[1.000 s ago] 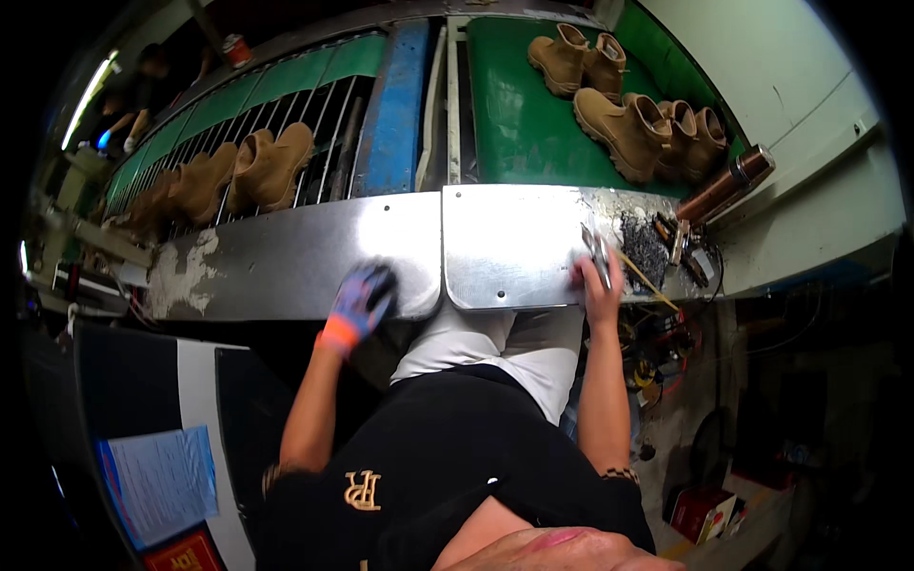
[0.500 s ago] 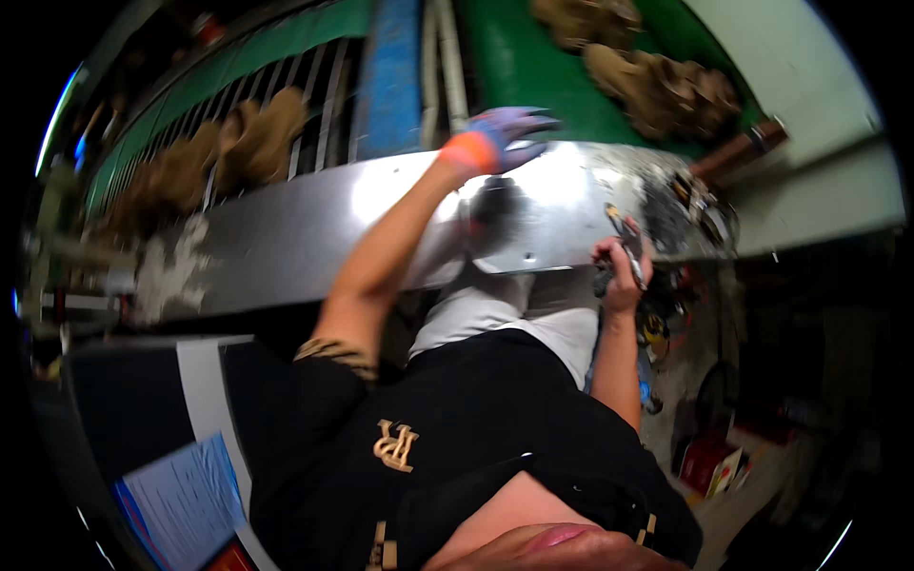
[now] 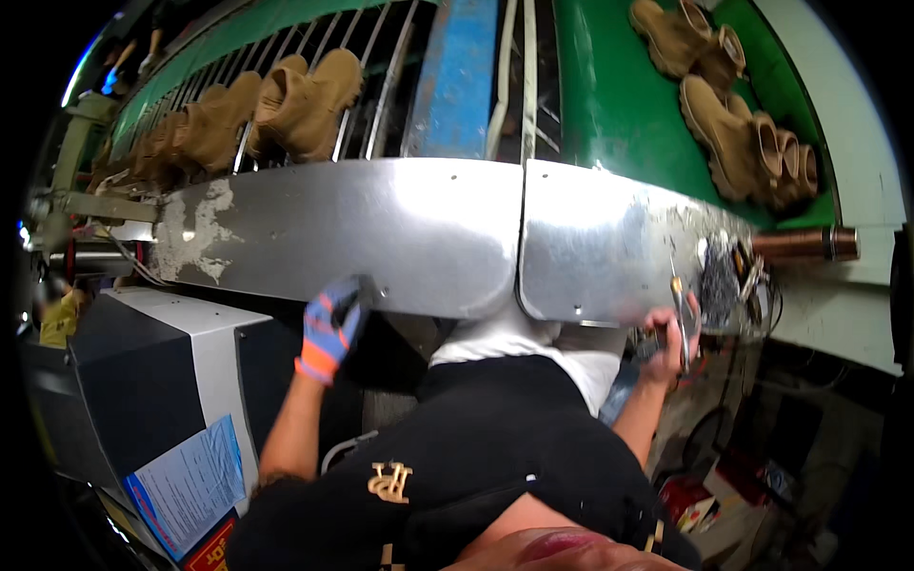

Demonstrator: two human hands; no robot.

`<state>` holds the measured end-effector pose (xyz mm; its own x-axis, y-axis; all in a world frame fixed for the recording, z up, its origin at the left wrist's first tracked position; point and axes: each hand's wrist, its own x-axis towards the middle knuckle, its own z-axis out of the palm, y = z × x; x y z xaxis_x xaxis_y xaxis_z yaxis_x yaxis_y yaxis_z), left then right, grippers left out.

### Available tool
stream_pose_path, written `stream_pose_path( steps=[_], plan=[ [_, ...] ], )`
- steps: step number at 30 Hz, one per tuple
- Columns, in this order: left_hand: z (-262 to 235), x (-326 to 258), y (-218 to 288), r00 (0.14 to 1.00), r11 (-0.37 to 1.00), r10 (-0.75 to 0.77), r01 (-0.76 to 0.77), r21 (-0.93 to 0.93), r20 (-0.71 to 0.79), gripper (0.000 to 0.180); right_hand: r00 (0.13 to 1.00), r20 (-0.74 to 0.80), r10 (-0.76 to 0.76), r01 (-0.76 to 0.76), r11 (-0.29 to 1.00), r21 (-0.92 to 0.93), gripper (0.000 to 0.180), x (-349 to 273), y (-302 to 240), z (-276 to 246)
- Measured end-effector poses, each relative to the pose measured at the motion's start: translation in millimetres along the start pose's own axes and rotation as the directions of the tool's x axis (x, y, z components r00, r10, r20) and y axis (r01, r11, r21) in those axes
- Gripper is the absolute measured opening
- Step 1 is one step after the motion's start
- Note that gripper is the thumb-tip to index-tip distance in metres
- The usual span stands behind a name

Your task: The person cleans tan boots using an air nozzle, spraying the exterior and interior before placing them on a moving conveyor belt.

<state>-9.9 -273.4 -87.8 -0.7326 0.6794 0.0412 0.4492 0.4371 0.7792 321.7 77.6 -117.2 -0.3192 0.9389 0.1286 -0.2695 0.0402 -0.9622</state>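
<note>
right hand (image 3: 669, 328) fist-closed on a thin metal tool (image 3: 680, 324), handles in the palm, tip pointing up over the near edge of the steel shelf (image 3: 381, 228), next to a dark clutter patch (image 3: 716, 281). gloved left hand (image 3: 330, 324) curled on the shelf's lower lip, holding nothing else. tan boots (image 3: 305, 100) on the roller rack behind the shelf; more boots (image 3: 733, 124) on the green belt (image 3: 609, 95), well apart from both hands.

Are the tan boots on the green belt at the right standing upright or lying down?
Lying down. The boots rest on their sides on the green belt, shaft openings facing sideways, not up.
</note>
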Motion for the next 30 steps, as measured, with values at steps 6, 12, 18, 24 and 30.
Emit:
stream_pose_path(
  steps=[6,12,18,24,30],
  plan=[
    [69.6,199.1,17.7,0.882,0.884,0.465,-0.458,-0.092,0.078,0.039,0.985,0.148,0.086,-0.082,0.996,-0.033,0.056,26.5,17.3,38.9],
    [0.9,270.8,48.9,0.601,0.643,0.741,-0.511,0.57,-0.298,0.042,0.98,0.171,0.1,-0.088,0.993,-0.079,0.056,29.7,23.9,35.9],
    [-153.5,356.1,-118.8,0.905,0.791,-0.035,0.284,0.542,-0.424,0.082,0.972,0.209,0.108,-0.116,0.993,0.026,0.058,36.9,30.9,44.4],
    [-48.4,260.5,-32.0,0.91,0.993,0.093,-0.055,0.104,-0.405,0.038,0.983,0.18,0.022,-0.014,0.999,-0.047,0.058,28.0,32.0,36.4],
    [-12.6,106.5,12.0,0.884,0.884,0.458,-0.464,0.059,0.094,0.018,0.949,0.295,0.106,-0.077,0.991,-0.109,0.067,24.4,13.5,43.1]
  ],
)
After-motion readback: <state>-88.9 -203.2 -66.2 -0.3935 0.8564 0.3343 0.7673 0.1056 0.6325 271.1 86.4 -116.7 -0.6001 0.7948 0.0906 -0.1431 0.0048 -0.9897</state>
